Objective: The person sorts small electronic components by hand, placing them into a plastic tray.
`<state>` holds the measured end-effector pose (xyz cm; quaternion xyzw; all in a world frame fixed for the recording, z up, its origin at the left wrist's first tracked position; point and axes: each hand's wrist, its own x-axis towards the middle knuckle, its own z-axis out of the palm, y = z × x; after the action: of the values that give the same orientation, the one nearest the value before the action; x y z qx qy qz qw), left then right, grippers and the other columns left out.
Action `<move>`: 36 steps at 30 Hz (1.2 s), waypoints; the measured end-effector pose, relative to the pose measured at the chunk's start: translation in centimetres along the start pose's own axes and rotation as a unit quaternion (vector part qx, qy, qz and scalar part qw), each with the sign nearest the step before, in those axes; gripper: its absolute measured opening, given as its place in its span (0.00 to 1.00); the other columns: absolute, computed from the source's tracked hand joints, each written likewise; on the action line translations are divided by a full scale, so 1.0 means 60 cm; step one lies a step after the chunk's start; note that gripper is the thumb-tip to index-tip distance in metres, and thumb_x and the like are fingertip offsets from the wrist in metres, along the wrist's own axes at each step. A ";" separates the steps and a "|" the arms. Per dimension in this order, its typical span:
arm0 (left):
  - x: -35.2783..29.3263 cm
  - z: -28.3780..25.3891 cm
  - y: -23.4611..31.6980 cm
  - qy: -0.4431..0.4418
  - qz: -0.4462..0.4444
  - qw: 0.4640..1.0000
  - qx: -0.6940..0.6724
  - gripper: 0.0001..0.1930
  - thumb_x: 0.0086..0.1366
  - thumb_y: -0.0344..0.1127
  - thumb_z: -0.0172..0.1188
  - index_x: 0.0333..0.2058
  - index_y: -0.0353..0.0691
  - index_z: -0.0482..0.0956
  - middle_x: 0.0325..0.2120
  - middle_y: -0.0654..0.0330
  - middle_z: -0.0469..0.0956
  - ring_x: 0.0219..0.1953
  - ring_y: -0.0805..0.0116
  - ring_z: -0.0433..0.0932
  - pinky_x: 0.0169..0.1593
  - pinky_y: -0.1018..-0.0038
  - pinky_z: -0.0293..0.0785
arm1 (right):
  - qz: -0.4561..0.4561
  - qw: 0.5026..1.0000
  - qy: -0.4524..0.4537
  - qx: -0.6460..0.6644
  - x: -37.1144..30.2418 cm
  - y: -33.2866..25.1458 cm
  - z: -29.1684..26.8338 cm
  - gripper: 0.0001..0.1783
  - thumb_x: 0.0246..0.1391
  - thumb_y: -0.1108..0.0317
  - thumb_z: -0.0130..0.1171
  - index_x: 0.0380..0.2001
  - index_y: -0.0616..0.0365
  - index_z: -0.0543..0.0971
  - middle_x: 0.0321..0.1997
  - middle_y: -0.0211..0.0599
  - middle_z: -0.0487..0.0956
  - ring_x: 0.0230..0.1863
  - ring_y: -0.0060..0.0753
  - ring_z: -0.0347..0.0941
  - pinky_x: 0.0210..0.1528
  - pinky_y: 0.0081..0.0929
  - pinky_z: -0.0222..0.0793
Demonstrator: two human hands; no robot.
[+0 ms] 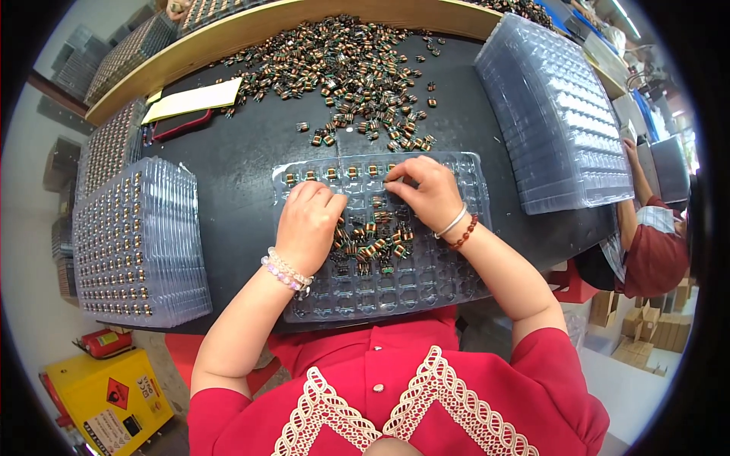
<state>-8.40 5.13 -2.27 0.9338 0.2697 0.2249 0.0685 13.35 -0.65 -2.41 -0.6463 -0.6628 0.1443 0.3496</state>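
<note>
A clear plastic tray (357, 304) with rows of moulded pockets lies in front of me on the dark table. Small copper-wound coils (352, 173) sit in its far row, and a loose heap of coils (372, 247) covers its middle. My right hand (430, 194) is over the far part of the tray, thumb and forefinger pinched at a pocket beside a coil; what is between the fingertips is hidden. My left hand (308, 228) rests over the tray's left side, fingers curled down next to the heap, their tips mostly hidden.
A big pile of coils (327, 61) spreads along the wooden rim (182, 49). Stacked filled trays (144, 243) stand at left, stacked empty trays (555, 114) at right. A yellow paper pad (194, 100) lies by a red-edged object (182, 126). Another person's arm (646, 182) shows far right.
</note>
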 end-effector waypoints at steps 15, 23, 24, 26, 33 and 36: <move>-0.012 -0.017 -0.048 0.042 -0.283 0.840 -0.461 0.05 0.56 0.23 0.61 0.33 0.34 0.79 0.33 0.63 0.74 0.30 0.77 0.76 0.37 0.80 0.73 | -0.078 0.988 0.016 -0.130 -0.010 0.028 -0.001 0.05 0.45 0.67 0.63 0.26 0.55 0.79 0.34 0.31 0.74 0.40 0.37 0.71 0.44 0.33 0.62; 0.021 -0.010 -0.016 -0.008 -0.281 0.881 -0.379 0.05 0.56 0.27 0.61 0.32 0.37 0.81 0.24 0.62 0.80 0.28 0.74 0.77 0.34 0.79 0.73 | -0.109 0.984 -0.069 -0.125 -0.051 -0.021 -0.030 0.10 0.50 0.65 0.59 0.35 0.56 0.80 0.47 0.35 0.76 0.47 0.40 0.70 0.51 0.35 0.63; 0.029 0.004 -0.012 0.008 -0.219 0.919 -0.327 0.05 0.55 0.30 0.62 0.32 0.38 0.81 0.25 0.59 0.80 0.27 0.71 0.78 0.33 0.76 0.74 | -0.102 0.981 -0.116 -0.115 -0.064 -0.030 -0.031 0.13 0.51 0.64 0.59 0.40 0.57 0.79 0.49 0.38 0.75 0.49 0.41 0.69 0.53 0.37 0.63; 0.053 0.030 0.004 0.023 -0.162 0.951 -0.262 0.05 0.53 0.32 0.63 0.29 0.40 0.81 0.25 0.57 0.80 0.30 0.62 0.78 0.37 0.69 0.73 | -0.110 0.979 -0.125 -0.121 -0.081 -0.045 -0.026 0.16 0.50 0.64 0.60 0.42 0.58 0.77 0.50 0.41 0.74 0.49 0.43 0.69 0.55 0.39 0.62; 0.083 0.059 0.015 0.000 -0.133 0.986 -0.096 0.04 0.46 0.32 0.67 0.23 0.43 0.82 0.41 0.61 0.73 0.52 0.57 0.65 0.53 0.60 0.63 | -0.139 0.981 -0.102 -0.088 -0.104 -0.052 -0.023 0.09 0.47 0.67 0.61 0.33 0.57 0.78 0.48 0.36 0.75 0.49 0.40 0.69 0.54 0.38 0.63; 0.075 0.049 0.004 0.064 -0.040 0.994 -0.078 0.06 0.47 0.34 0.67 0.26 0.43 0.83 0.41 0.59 0.73 0.54 0.54 0.64 0.56 0.59 0.61 | -0.154 0.979 -0.105 -0.087 -0.108 -0.051 -0.029 0.09 0.46 0.68 0.61 0.34 0.57 0.78 0.48 0.36 0.75 0.50 0.41 0.69 0.54 0.38 0.63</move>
<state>-3.56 7.29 -3.11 0.8977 0.2926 0.3014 0.1331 11.66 -7.67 -0.98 -0.5456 -0.7973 0.0975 0.2391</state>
